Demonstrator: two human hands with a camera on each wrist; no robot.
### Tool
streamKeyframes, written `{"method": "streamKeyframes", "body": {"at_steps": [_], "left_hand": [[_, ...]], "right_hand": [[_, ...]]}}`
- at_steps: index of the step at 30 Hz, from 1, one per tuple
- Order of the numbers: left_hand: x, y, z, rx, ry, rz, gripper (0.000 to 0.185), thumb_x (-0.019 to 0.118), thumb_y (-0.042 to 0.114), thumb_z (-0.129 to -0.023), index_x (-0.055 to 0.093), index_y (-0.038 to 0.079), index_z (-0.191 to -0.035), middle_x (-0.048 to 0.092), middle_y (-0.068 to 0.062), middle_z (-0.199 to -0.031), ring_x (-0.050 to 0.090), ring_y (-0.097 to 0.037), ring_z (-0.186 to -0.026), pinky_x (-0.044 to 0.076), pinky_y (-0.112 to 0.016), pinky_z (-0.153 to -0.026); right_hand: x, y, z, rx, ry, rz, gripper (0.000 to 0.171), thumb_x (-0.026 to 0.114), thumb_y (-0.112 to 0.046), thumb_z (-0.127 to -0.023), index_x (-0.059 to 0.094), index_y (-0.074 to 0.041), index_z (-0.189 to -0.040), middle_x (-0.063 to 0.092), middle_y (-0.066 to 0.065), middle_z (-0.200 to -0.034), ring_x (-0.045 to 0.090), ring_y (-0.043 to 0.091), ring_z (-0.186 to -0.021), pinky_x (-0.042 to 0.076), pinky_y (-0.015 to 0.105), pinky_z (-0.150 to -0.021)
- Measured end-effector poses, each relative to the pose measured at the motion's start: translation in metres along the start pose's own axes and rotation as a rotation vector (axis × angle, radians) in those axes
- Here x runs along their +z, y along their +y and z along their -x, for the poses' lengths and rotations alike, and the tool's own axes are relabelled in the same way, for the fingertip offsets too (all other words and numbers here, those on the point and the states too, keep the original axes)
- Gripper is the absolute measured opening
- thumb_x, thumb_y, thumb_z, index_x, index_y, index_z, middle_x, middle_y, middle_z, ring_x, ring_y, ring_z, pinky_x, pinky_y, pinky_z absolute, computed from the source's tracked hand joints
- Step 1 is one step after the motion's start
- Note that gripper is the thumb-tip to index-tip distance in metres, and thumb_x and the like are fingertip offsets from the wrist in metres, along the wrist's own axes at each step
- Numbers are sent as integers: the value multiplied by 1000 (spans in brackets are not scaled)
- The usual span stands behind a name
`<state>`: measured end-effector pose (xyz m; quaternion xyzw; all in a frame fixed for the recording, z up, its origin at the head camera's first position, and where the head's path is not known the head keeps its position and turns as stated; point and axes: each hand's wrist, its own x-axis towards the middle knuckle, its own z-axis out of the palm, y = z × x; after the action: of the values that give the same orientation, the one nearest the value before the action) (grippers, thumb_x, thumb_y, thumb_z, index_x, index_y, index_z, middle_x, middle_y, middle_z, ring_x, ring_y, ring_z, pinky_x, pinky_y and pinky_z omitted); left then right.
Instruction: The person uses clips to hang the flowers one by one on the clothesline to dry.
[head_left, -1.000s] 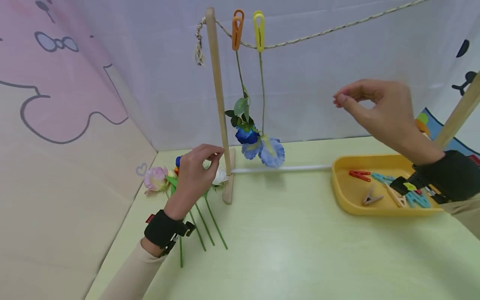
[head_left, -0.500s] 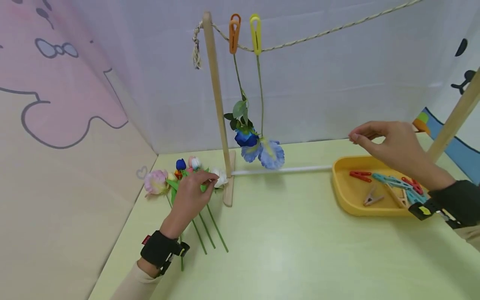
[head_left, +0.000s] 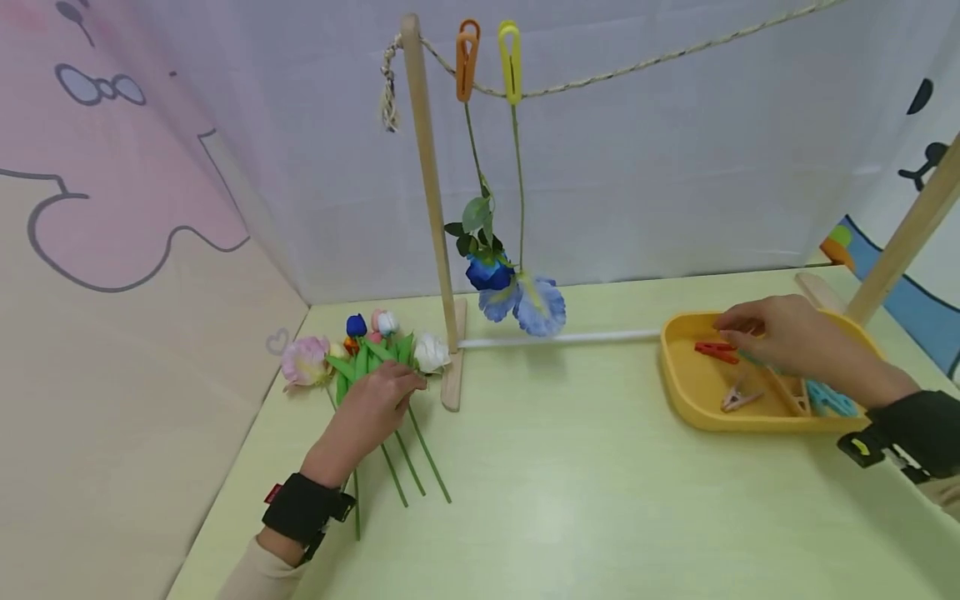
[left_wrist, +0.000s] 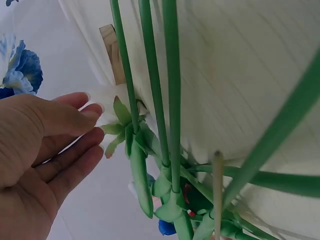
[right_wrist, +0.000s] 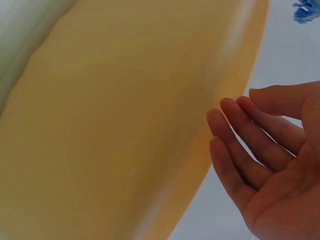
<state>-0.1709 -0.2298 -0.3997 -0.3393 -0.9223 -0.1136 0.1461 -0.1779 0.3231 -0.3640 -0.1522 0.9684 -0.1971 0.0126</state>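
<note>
My left hand (head_left: pixel 371 404) is over a bunch of artificial flowers lying on the table. In the left wrist view its loosely bent fingers hold nothing, with the fingertips right by the green sepals (left_wrist: pixel 119 127) of one stem. The bunch has a white flower (head_left: pixel 431 353), a pink flower (head_left: pixel 305 361) and several tulips, among them a blue tulip (head_left: pixel 356 325). My right hand (head_left: pixel 795 337) hovers over a yellow tray (head_left: pixel 678 412), thumb apart from the fingers, holding nothing. Inside the tray are a red clothespin (head_left: pixel 716 352), a pale pink clothespin (head_left: pixel 741 400) and blue ones, partly hidden.
A rope (head_left: pixel 637 68) runs from a wooden post (head_left: pixel 427 167) toward another post (head_left: pixel 907 233). An orange clothespin (head_left: pixel 467 62) and a yellow clothespin (head_left: pixel 511 62) hang a blue rose (head_left: pixel 489 273) and a light blue flower (head_left: pixel 542 308) upside down. A white rod (head_left: pixel 562 337) lies low behind.
My right hand has come down from mid-air to the tray. My left hand has lowered from beside the post to the flower stems. The hanging flowers stay in place.
</note>
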Motion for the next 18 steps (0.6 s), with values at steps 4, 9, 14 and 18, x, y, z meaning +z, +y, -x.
{"method": "streamKeyframes", "body": {"at_steps": [4,9,14,18], "left_hand": [[1,-5,6,18,-28,-30,27,72,-18,-81,78,5,-94,72,-6,-94,68,-25,-92,60,-32,-69],[5,-9,11,-13,-66,-6,28,75,-19,-77,79,5,-92,71,-5,-93,67,-25,-92,60,-32,-70],[11,-13,13,-33,-92,5,30,79,-19,-75,79,5,-93,71,-4,-93,65,-24,-93,60,-32,-72],[14,-16,13,-16,-93,-8,29,81,-17,-75,79,7,-91,71,-3,-92,62,-23,-91,59,-32,-73]], "right_hand": [[7,6,2,52,-86,2,32,67,-12,-98,69,7,-125,72,23,-112,52,18,-67,41,27,-51],[14,13,3,54,-115,31,34,69,-15,-97,70,3,-126,72,20,-109,46,17,-61,36,29,-52],[21,18,2,-3,-79,80,29,78,-12,-91,74,1,-117,74,14,-104,62,22,-77,55,40,-67],[26,16,1,-34,-51,90,27,82,-11,-86,77,-1,-111,75,10,-102,66,25,-86,59,47,-78]]}}
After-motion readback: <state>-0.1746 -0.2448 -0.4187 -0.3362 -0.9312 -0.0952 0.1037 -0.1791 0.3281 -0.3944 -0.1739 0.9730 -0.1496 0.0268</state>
